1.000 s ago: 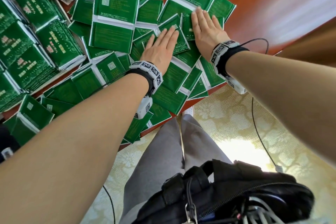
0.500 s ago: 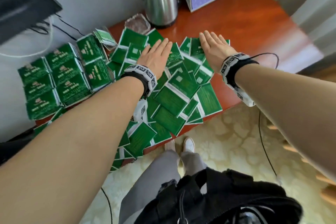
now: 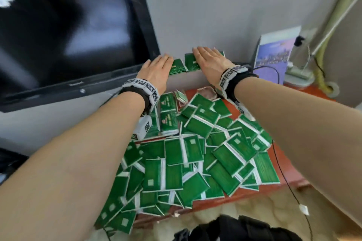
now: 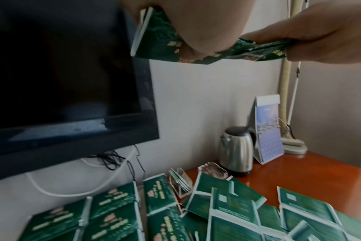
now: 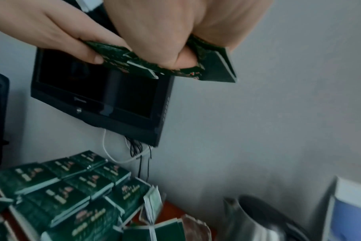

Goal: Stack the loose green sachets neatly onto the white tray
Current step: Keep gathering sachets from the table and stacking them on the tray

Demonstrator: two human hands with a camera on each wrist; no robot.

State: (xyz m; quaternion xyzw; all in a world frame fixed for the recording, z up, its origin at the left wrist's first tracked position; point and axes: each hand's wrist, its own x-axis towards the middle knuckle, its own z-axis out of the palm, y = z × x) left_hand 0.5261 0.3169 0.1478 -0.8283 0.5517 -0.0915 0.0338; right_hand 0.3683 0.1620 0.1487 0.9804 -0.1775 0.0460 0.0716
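Both hands are raised above the table, in front of the wall, and hold a small bunch of green sachets (image 3: 177,67) between them. My left hand (image 3: 156,67) lies on the bunch's left end with its fingers straight on top. In the left wrist view its thumb pinches the sachets (image 4: 155,37) from below. My right hand (image 3: 208,58) pinches the right end (image 5: 213,70) the same way. A large loose pile of green sachets (image 3: 195,162) covers the table below. Neat stacks of sachets (image 4: 113,210) stand at the back left. The white tray itself is hidden under them.
A black TV (image 3: 68,25) hangs on the wall just left of my hands. On the red-brown table (image 3: 288,180) stand a steel kettle (image 4: 235,150), a blue calendar (image 3: 274,56) and a glass dish (image 3: 207,92). A black bag (image 3: 235,229) hangs at my waist.
Both hands lay flat on the loose pile before. They have since lifted up and back toward the wall with a bunch of sachets pinched between them, and my view has tilted up.
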